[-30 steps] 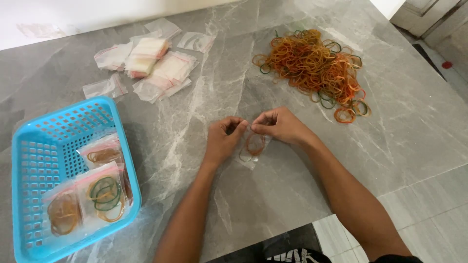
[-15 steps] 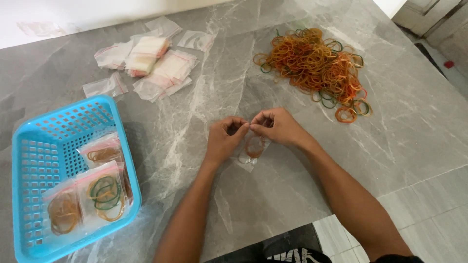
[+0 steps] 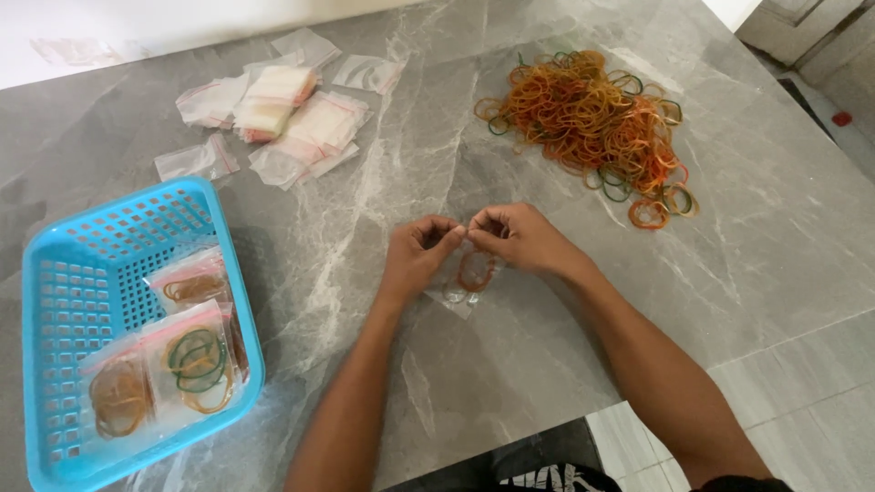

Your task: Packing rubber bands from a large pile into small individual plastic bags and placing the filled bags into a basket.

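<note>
Pinching the top edge of a small clear bag (image 3: 467, 282) holding orange rubber bands: left hand (image 3: 421, 253) and right hand (image 3: 521, 239), fingers closed on it. Bag sits right of the blue basket (image 3: 55, 273), near the band pile (image 3: 592, 118).

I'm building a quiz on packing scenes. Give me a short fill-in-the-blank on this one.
1. Both hands pinch the top of a small clear bag holding ____ rubber bands.
2. The filled bags lie in a ____ basket.
3. The loose rubber bands lie nearer the ____ hand.

Missing words: orange; blue; right
</note>
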